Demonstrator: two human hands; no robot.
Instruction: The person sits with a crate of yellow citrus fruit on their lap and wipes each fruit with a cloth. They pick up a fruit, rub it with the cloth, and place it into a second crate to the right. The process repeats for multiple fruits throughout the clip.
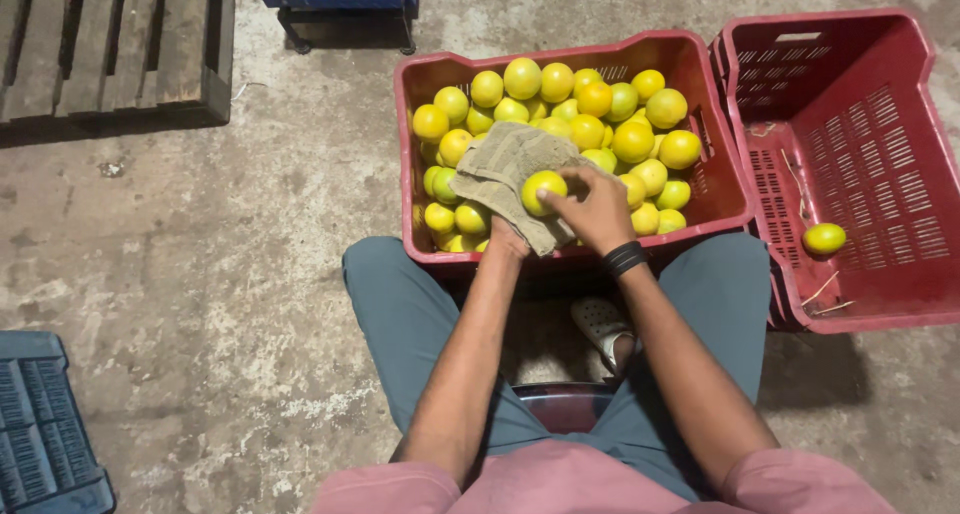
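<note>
On a rough, stained concrete floor point(220, 274), a person is sitting in front of a red crate point(440, 84) heaped with yellow-green citrus fruits point(590, 114). The right hand point(600, 209) is closing its fingers around one fruit point(542, 191) and pressing it into a beige cloth point(505, 169), which the left hand point(507, 242) is cradling from beneath, mostly hidden by the fabric, just above the crate's near rim. To the right, touching the full crate, a second red crate point(900, 104) is holding a single fruit point(824, 239), while a wooden pallet point(110, 44) is lying at the far left.
</note>
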